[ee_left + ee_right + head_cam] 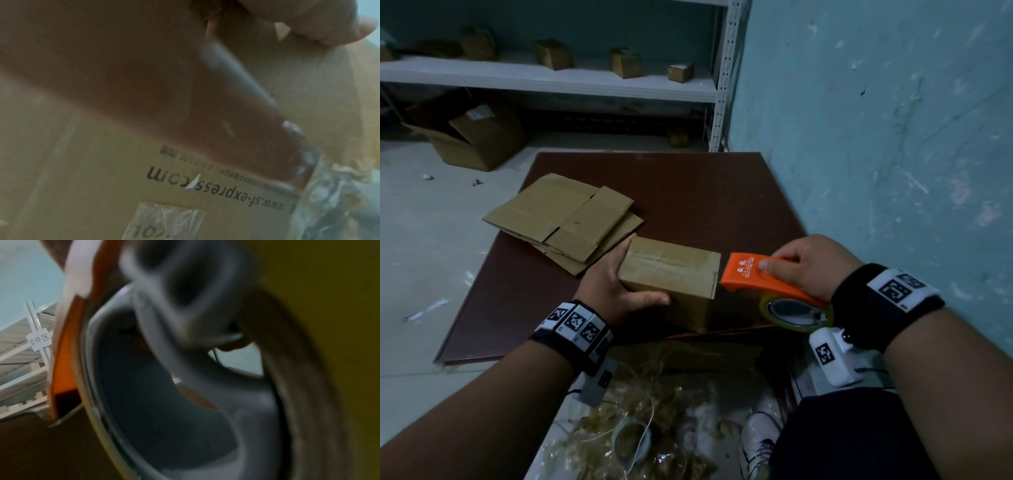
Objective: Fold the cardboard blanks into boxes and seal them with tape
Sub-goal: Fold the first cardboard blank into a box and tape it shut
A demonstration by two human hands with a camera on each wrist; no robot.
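A folded brown cardboard box (674, 274) stands on the dark brown table (705, 192), with clear tape along its top seam. My left hand (619, 274) grips its left end, thumb on the near side and fingers over the far edge. The left wrist view shows that box (82, 186) up close with printed text under my thumb (185, 105). My right hand (804, 263) holds an orange tape dispenser (760, 277), its front edge at the box's right top edge. The right wrist view is filled by the blurred dispenser (68, 353) and its tape roll (185, 386). Flat cardboard blanks (565, 219) lie stacked behind.
A teal wall (893, 137) runs along the table's right side. White shelving (551, 78) at the back holds several small boxes, and an open carton (472, 137) sits on the floor. Crumpled tape scraps (654, 428) and a shoe (760, 438) lie below the table's near edge.
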